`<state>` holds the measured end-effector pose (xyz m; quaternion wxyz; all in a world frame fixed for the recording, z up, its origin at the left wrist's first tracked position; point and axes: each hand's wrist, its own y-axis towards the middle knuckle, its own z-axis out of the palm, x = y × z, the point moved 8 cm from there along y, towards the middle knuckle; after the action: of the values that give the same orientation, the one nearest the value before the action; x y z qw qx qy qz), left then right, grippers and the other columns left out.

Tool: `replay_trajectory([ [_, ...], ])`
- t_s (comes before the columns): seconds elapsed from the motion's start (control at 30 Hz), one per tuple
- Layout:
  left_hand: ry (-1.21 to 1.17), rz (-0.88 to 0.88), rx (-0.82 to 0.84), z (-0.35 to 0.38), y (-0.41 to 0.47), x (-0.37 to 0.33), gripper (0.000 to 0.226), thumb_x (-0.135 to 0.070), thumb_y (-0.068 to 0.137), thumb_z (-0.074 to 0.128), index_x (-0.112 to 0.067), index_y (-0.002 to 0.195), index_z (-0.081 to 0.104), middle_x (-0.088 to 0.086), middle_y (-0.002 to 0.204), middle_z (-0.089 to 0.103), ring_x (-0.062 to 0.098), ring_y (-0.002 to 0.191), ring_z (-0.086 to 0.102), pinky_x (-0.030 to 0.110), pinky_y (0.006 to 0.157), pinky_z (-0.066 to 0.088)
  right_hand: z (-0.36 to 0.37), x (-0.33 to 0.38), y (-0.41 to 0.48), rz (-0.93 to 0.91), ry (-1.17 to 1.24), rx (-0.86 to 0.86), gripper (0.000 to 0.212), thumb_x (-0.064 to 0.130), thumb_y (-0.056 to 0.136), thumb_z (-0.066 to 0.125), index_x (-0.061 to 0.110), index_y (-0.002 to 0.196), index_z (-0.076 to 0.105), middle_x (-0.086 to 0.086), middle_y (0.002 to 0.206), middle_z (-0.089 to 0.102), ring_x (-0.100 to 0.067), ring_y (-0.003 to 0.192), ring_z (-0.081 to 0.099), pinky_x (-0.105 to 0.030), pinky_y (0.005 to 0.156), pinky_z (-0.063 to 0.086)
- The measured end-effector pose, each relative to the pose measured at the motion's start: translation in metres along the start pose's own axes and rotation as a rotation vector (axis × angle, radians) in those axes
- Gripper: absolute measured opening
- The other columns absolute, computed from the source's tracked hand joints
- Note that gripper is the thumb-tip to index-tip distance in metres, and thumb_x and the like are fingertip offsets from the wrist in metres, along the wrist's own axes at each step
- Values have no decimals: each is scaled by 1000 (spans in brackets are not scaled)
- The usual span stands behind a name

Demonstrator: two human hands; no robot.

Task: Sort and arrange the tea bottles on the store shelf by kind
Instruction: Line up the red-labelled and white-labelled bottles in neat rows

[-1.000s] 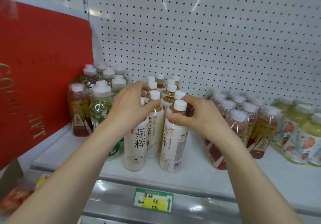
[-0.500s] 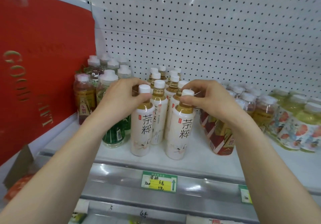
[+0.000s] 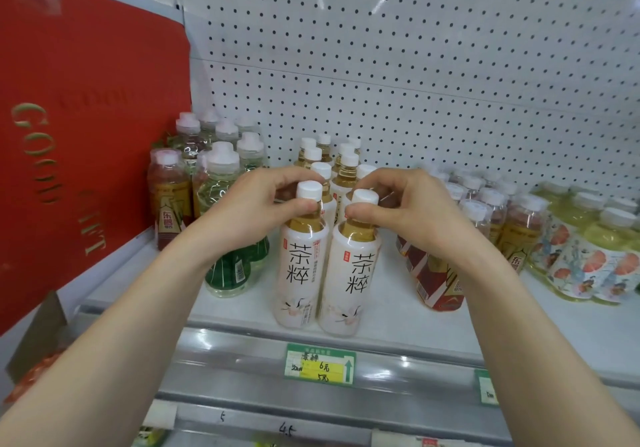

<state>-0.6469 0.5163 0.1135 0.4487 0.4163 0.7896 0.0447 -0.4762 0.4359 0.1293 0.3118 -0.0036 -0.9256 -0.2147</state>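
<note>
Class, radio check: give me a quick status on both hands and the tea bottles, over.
Left hand shut on left white-label bottle at the neck. Right hand shut on right white-label bottle. Both upright at the shelf front. Nothing in the way.

Two front bottles (image 3: 320, 273) stand side by side at the shelf (image 3: 398, 311) edge, more behind them, other bottle groups left (image 3: 221, 183) and right (image 3: 491, 218).
</note>
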Motion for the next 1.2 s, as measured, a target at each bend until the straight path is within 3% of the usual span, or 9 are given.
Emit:
replay_trajectory([
  [0.2,63,4,-95,-27,21,-8,41,-36,92,60,-32,132,58,-18,123,64,1,109,60,28,96,48,-40,-12,26,57,-14,-174,28,44,92,62,26,113,68,5,95,72,-13,82,70,-32,81,58],
  [0.3,167,-81,37,-16,52,-8,43,-34,91,64,-31,133,57,-12,125,64,6,109,60,28,96,47,-26,-28,52,179,-227,50,39,45,91,64,29,127,61,6,111,67,-16,89,69,-30,81,54],
  [0.4,288,-138,180,1,71,-2,44,-30,85,72,-27,128,63,-5,125,66,10,110,60,29,97,46,-7,-37,65,221,-66,152,28,33,91,69,20,117,66,-3,102,75,-16,79,75,-29,79,60],
  [0.57,308,-117,112,-4,69,8,36,-24,83,74,-29,118,68,-6,120,69,8,106,62,33,97,49,1,-22,67,83,-193,110,20,38,92,66,20,101,66,10,76,71,4,56,65,-10,60,49],
  [0.7,311,-107,117,-12,67,14,36,-24,84,73,-28,119,69,-9,119,68,5,105,61,23,90,46,5,-12,69,47,-249,96,29,45,89,67,21,105,67,6,78,68,-3,64,58,-19,57,40],
  [0.83,353,-109,204,-10,68,16,36,-30,84,73,-34,118,64,-14,117,65,4,106,59,21,87,46,5,-14,66,82,-178,267,32,50,85,70,26,106,68,7,87,74,-3,71,69,-12,65,50],
  [1.0,304,-137,166,-20,78,10,43,-44,92,57,-35,134,52,-16,125,60,5,104,59,28,94,47,-28,-30,99,93,-134,-49,28,40,95,62,23,116,66,4,100,71,-15,76,73,-32,76,60],
  [1.1,320,-146,21,-25,107,8,43,-37,97,53,-30,139,50,-8,134,57,11,110,57,28,94,43,-7,-44,120,138,-238,115,42,42,92,65,26,130,59,5,115,64,-15,81,69,-26,71,55],
  [1.2,445,-242,155,0,129,21,48,-33,95,58,-27,141,48,0,141,54,19,120,55,34,98,44,16,-51,129,156,-198,233,41,38,90,69,23,128,60,-3,113,67,-21,89,69,-38,85,57],
])
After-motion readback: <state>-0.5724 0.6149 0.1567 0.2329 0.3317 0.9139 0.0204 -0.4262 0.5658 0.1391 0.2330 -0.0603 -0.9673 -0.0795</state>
